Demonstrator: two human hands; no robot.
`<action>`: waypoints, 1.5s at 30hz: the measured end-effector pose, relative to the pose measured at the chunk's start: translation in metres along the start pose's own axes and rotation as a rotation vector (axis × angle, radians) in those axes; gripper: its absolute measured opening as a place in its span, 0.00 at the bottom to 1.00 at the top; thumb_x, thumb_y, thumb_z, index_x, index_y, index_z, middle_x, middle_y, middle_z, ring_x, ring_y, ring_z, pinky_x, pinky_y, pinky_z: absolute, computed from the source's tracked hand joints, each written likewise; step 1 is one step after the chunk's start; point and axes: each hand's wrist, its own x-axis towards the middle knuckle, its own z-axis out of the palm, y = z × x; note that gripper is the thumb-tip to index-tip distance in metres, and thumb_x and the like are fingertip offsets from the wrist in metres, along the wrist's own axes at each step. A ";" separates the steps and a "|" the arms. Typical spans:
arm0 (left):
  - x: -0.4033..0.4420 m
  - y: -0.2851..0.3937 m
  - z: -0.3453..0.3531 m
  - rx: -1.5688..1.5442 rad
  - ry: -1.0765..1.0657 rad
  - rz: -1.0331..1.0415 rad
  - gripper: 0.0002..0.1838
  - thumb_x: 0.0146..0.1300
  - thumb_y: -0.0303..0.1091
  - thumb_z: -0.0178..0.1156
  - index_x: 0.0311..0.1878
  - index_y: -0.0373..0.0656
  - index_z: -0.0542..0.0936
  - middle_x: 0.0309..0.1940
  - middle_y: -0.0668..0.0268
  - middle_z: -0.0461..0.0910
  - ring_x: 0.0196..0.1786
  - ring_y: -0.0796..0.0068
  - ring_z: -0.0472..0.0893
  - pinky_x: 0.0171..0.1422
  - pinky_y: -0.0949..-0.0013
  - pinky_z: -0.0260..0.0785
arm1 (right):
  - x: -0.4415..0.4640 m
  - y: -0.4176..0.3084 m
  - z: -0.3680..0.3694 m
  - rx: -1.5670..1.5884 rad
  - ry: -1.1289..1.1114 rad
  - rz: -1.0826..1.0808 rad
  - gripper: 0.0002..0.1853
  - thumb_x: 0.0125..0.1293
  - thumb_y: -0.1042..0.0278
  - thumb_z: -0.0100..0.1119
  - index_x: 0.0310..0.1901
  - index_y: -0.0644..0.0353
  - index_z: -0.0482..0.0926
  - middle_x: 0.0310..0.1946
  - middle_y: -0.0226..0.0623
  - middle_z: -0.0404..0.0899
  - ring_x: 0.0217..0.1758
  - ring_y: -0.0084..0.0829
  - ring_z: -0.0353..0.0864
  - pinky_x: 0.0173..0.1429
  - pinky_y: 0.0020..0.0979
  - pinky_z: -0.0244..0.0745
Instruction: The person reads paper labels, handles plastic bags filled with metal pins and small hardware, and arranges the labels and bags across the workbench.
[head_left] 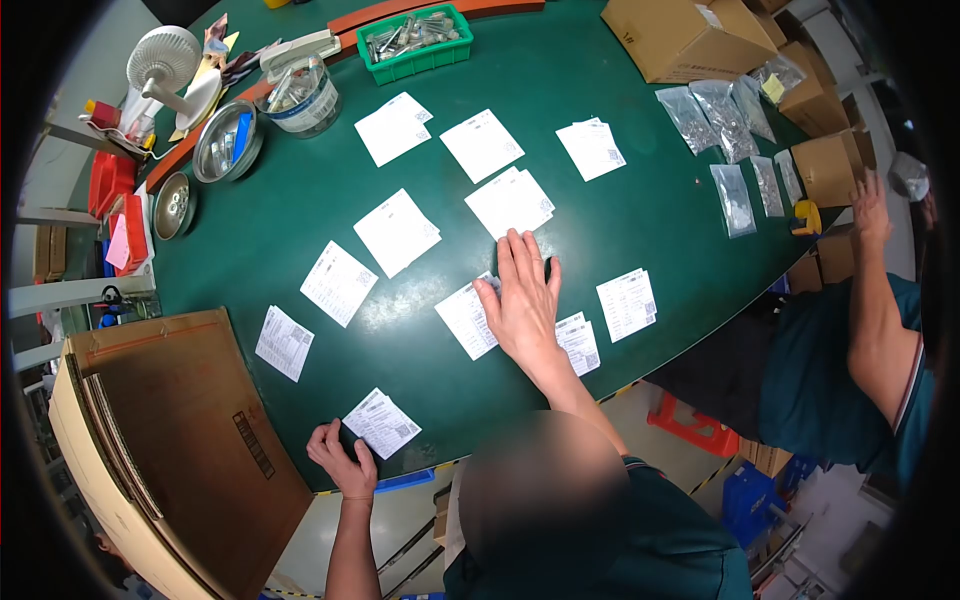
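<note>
My right hand (527, 305) lies over the green table with its fingers stretched out. Its fingertips reach the lower edge of a small stack of white printed sheets (508, 200). The hand partly covers another stack of slips (465, 322) on its left, and its wrist is beside printed slips (578, 345) on the right. Near the table's front edge, my left hand (343, 460) has loosely bent, parted fingers. It is close beside a pair of overlapping printed slips (382, 424); I cannot tell whether it touches them. Neither hand visibly holds anything.
More paper stacks (396, 232) are spread over the green table (270, 230). At the back are a green bin (420, 62) of metal parts, a plastic jar (305, 105) and a steel bowl (228, 150). Bagged parts (722, 115) lie right, near a co-worker's arm (880, 290). A large carton (190, 430) stands left.
</note>
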 end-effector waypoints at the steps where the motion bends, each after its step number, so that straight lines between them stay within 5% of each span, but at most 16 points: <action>1: 0.000 0.000 0.000 0.003 0.001 0.001 0.23 0.47 0.33 0.52 0.50 0.37 0.67 0.43 0.55 0.62 0.47 0.57 0.61 0.55 0.57 0.50 | 0.000 0.000 0.001 -0.005 -0.005 0.001 0.28 0.59 0.60 0.50 0.55 0.73 0.60 0.60 0.51 0.53 0.67 0.44 0.47 0.64 0.55 0.38; 12: 0.000 0.000 0.000 -0.011 0.008 -0.002 0.23 0.48 0.34 0.52 0.50 0.37 0.67 0.43 0.55 0.63 0.46 0.57 0.61 0.54 0.57 0.50 | -0.001 0.000 0.004 -0.009 -0.010 0.010 0.28 0.59 0.59 0.50 0.55 0.73 0.61 0.61 0.50 0.53 0.67 0.44 0.46 0.64 0.56 0.36; 18: 0.000 0.000 -0.002 -0.011 0.000 0.005 0.23 0.47 0.33 0.52 0.50 0.38 0.67 0.43 0.55 0.63 0.46 0.57 0.61 0.54 0.58 0.50 | 0.016 0.012 -0.005 0.053 0.261 -0.023 0.19 0.56 0.67 0.53 0.48 0.68 0.70 0.51 0.45 0.65 0.57 0.41 0.61 0.59 0.44 0.53; 23: 0.000 -0.001 0.000 -0.015 0.000 -0.002 0.24 0.46 0.33 0.53 0.50 0.38 0.67 0.43 0.55 0.63 0.46 0.57 0.61 0.54 0.57 0.50 | 0.046 0.040 -0.004 -0.016 0.450 0.246 0.15 0.53 0.66 0.57 0.42 0.63 0.74 0.39 0.38 0.70 0.45 0.36 0.68 0.47 0.36 0.62; 31: 0.000 0.000 0.000 -0.025 0.010 0.011 0.24 0.46 0.33 0.53 0.50 0.38 0.67 0.44 0.55 0.63 0.47 0.57 0.61 0.55 0.57 0.50 | 0.057 0.023 0.000 -0.085 0.275 0.391 0.22 0.43 0.60 0.67 0.40 0.58 0.72 0.38 0.39 0.69 0.47 0.38 0.67 0.48 0.39 0.62; 40: 0.000 0.001 -0.001 -0.021 0.023 -0.003 0.24 0.46 0.32 0.55 0.49 0.38 0.68 0.44 0.55 0.63 0.48 0.57 0.61 0.56 0.57 0.50 | 0.084 0.019 -0.013 0.111 -0.063 0.639 0.14 0.41 0.68 0.65 0.34 0.57 0.78 0.39 0.40 0.76 0.46 0.40 0.73 0.50 0.39 0.64; 45: -0.001 0.002 -0.001 -0.037 0.029 -0.013 0.23 0.46 0.31 0.55 0.49 0.38 0.68 0.44 0.56 0.62 0.50 0.57 0.61 0.58 0.56 0.48 | 0.084 0.029 0.009 -0.082 0.165 0.529 0.13 0.37 0.66 0.65 0.28 0.58 0.78 0.30 0.39 0.79 0.38 0.39 0.78 0.43 0.38 0.70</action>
